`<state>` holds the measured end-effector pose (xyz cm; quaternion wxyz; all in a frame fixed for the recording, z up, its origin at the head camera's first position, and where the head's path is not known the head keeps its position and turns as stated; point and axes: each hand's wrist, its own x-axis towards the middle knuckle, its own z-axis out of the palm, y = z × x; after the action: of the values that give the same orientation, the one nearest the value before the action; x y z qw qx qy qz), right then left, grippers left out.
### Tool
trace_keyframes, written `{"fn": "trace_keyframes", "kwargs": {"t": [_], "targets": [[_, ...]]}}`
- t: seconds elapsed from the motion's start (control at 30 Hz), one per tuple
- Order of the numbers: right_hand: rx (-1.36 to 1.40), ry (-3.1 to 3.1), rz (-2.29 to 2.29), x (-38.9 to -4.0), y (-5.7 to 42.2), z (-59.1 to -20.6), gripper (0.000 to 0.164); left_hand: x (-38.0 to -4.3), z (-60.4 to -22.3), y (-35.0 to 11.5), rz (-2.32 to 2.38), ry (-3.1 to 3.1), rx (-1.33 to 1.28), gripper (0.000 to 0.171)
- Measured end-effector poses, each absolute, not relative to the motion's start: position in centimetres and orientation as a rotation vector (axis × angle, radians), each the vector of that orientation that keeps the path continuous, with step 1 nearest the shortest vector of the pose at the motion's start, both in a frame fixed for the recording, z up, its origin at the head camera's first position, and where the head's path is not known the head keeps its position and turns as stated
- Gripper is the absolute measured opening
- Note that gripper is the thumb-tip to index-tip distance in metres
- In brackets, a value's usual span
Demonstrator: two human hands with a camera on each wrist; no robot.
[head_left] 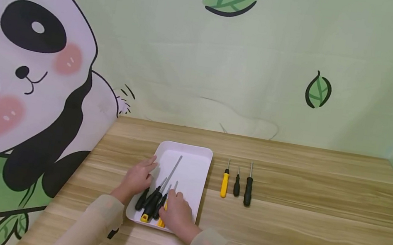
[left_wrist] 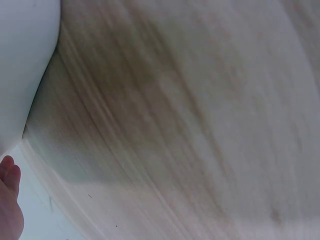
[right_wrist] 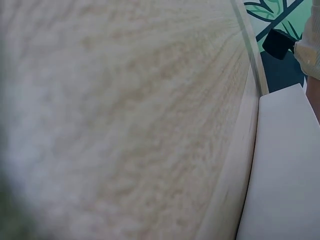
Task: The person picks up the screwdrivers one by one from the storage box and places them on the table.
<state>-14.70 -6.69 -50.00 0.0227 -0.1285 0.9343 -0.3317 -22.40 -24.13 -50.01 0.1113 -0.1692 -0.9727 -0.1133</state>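
A white tray (head_left: 196,162) holds several screwdrivers, most with black handles. One black screwdriver (head_left: 151,208) has a yellow end cap and lies among the others with its shaft toward the far side. My right hand (head_left: 179,214) reaches over the tray's near right part, fingers curled at a yellow-handled screwdriver (head_left: 161,221) and partly covering it. At the tray's left rim rests my left hand (head_left: 137,177), its fingers extended over the edge and no tool in them. The left wrist view catches only a bit of that hand (left_wrist: 10,200) beside the tray's outer wall (left_wrist: 25,65).
Right of the tray, three screwdrivers lie in a row on the wooden table (head_left: 299,220): a yellow one (head_left: 224,185), a small black one (head_left: 237,187) and a larger black one (head_left: 248,190). Behind the table hangs a cloth (head_left: 265,65) printed with a panda and leaves.
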Motion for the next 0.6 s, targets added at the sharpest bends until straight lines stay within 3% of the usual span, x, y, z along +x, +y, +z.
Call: {"fn": "trace_keyframes", "kwargs": {"t": [0.6], "targets": [[-0.35, 2.906, -1.142, -14.63, -6.52, -50.19, 0.033, -22.39, -49.85, -24.07, -0.31, -2.885, -0.474, 0.043]]}}
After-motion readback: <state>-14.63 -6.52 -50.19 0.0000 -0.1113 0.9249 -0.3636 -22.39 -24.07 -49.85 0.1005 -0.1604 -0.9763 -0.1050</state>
